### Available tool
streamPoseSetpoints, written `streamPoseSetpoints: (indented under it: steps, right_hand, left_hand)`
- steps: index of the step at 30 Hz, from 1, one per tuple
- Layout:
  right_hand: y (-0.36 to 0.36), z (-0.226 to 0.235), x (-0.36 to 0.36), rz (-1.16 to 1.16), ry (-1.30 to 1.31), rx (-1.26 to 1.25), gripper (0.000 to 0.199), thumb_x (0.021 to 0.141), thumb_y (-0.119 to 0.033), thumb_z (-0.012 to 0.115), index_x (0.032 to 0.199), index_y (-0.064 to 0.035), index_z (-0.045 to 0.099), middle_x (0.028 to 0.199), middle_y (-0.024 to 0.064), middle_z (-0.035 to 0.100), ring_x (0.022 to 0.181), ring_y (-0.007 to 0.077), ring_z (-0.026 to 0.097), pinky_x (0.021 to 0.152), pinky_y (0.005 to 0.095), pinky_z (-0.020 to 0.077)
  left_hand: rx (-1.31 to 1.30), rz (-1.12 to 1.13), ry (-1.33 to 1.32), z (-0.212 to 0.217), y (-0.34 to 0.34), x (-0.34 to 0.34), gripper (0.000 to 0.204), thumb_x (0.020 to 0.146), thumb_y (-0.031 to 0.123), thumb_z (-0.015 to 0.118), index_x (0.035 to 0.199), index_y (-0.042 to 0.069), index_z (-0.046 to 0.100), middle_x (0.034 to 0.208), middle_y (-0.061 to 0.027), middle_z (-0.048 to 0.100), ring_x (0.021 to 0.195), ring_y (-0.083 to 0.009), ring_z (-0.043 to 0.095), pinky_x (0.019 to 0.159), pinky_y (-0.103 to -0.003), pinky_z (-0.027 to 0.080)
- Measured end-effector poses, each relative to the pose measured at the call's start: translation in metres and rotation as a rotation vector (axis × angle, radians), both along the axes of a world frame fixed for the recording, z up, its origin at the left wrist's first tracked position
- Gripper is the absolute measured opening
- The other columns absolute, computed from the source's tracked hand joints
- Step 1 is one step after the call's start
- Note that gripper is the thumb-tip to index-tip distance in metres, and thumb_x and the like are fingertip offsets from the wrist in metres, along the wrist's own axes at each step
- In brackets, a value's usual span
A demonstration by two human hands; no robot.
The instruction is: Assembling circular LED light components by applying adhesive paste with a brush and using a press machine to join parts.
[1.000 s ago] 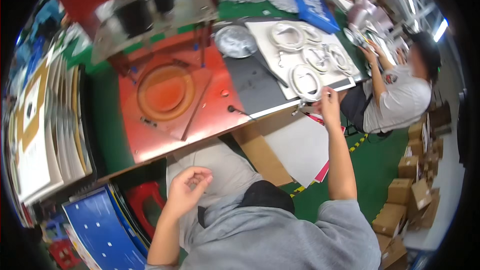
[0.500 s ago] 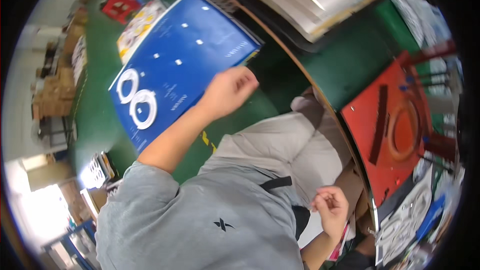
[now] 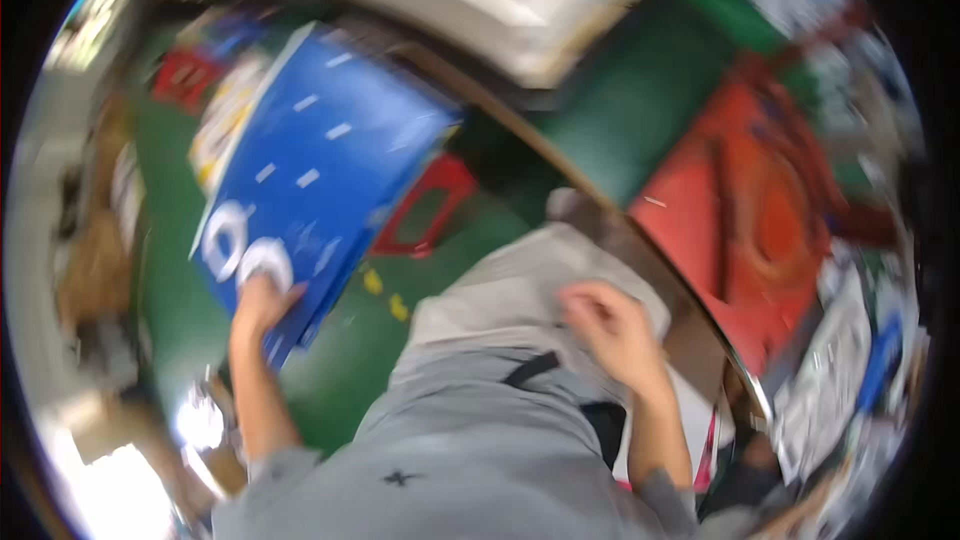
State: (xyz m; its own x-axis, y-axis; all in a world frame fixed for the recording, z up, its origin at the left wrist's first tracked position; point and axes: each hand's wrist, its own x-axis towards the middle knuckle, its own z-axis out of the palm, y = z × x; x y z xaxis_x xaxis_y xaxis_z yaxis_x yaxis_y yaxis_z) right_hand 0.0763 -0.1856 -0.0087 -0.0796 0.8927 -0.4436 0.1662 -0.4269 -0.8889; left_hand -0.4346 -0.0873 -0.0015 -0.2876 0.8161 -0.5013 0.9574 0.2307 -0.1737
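Observation:
My left hand [image 3: 262, 302] reaches over the lower corner of a large blue board [image 3: 360, 110] and lies at a white ring [image 3: 268, 258]. Its thumb sticks out to the right. Motion blur and the ring hide how the fingers sit, so a grip cannot be made out. A second white ring [image 3: 224, 240] lies on the board just up and left of it. In front of my lap hangs my right hand [image 3: 615, 332], fingers loosely curled, with nothing visible in them. Small white patches dot the board.
A red stool-like frame [image 3: 440, 205] stands on the green floor beside the board. To the right, a table carries a red plate [image 3: 690, 205] with a round shape on it. White parts [image 3: 840, 360] lie near that plate. A red thing [image 3: 183, 78] stands far left.
My left hand has moved left and down from the board's near edge to a white ring. My right hand has risen toward my lap. The view has shifted, uncovering the red frame.

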Motion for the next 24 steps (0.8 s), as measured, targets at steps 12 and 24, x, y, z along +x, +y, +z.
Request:
streamPoseSetpoints:
  steps: [12,24]
  right_hand:
    - [-0.027,-0.009,0.007,-0.126,-0.146,0.399,0.016,0.101,-0.015,0.063,0.111,-0.0033,0.067,0.101,0.0175,0.074,0.095,0.0373,0.071,0.083,0.0461,0.0554]
    - [-0.070,0.020,0.014,-0.393,-0.168,0.346,0.020,0.105,-0.016,0.063,0.118,-0.0027,0.068,0.102,0.0128,0.074,0.088,0.0215,0.074,0.079,0.0358,0.0576]
  left_hand:
    - [0.021,-0.420,-1.649,0.063,0.090,0.190,0.050,0.104,0.020,0.064,0.144,-0.006,0.049,0.076,-0.0003,0.052,0.060,-0.0069,0.046,0.064,-0.025,0.043]
    - [0.459,-1.413,-1.432,0.071,0.033,0.477,0.029,0.082,0.001,0.082,0.109,-0.001,0.073,0.115,-0.0166,0.072,0.108,-0.0359,0.068,0.094,-0.042,0.054]
